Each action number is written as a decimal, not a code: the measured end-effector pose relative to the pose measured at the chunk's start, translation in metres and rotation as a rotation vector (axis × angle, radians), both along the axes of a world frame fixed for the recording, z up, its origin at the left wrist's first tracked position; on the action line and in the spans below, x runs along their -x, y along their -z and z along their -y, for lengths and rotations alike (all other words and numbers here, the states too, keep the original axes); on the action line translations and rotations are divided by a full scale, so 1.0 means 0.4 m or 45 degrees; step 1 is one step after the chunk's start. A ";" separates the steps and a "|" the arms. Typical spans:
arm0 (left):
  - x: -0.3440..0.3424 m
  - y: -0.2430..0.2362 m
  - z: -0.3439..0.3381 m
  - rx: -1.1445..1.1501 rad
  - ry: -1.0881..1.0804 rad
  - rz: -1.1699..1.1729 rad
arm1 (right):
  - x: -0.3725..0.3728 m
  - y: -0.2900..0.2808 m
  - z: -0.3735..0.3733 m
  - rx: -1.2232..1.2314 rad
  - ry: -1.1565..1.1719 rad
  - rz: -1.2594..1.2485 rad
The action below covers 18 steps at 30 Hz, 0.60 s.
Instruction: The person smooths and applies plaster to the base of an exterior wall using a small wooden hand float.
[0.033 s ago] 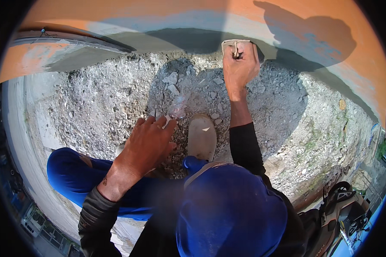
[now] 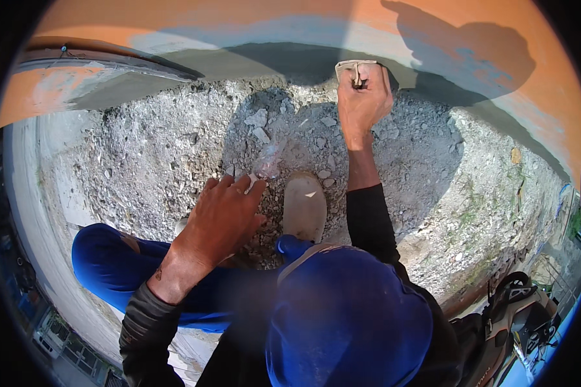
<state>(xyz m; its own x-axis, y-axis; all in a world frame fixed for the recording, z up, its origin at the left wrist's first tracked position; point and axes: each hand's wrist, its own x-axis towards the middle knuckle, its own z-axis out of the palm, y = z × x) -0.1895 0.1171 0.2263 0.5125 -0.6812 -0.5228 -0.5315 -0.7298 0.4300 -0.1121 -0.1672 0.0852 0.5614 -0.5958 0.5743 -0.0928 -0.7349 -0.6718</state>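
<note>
My right hand (image 2: 365, 97) is closed around the handle of a pale flat float (image 2: 348, 64), which rests against the grey band of plaster (image 2: 277, 61) along the foot of the orange wall (image 2: 303, 16). The float's working face is hidden against the wall. My left hand (image 2: 223, 209) hangs over the rubble with its fingers spread and nothing visible in them, left of my beige shoe (image 2: 303, 203). A crumpled piece of clear plastic (image 2: 270, 161) lies among the stones near those fingertips.
Gravelly ground (image 2: 142, 148) runs along the wall. My blue-clad knees (image 2: 348, 316) fill the lower middle and left. A paved strip (image 2: 32, 193) curves down the left side. A parked motorbike (image 2: 510, 322) stands at the lower right. A groove with a ledge (image 2: 110, 58) crosses the wall's left part.
My right hand and the float have shifted very slightly to the right along the plaster band. My left hand is practically where it was.
</note>
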 end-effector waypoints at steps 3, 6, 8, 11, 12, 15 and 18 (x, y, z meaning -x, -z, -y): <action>-0.008 -0.010 0.023 0.079 -0.034 0.010 | 0.008 0.020 0.032 -0.087 0.052 0.014; -0.019 -0.012 0.024 0.251 -0.154 0.169 | 0.016 -0.024 -0.055 -0.182 -0.288 -0.077; -0.030 -0.004 0.042 0.450 -0.334 0.298 | 0.052 -0.058 -0.095 -0.495 -0.476 -0.192; -0.062 -0.022 0.058 0.539 -0.637 0.236 | 0.107 -0.120 -0.155 -1.132 -0.994 -0.395; -0.068 -0.021 0.058 0.551 -0.709 0.247 | 0.125 -0.146 -0.177 -1.238 -1.111 -0.412; -0.078 -0.005 0.030 0.505 -0.734 0.052 | 0.153 -0.167 -0.193 -1.187 -1.377 -0.527; -0.074 -0.023 0.035 0.548 -0.785 0.161 | 0.120 -0.140 -0.147 -1.714 -0.912 -0.336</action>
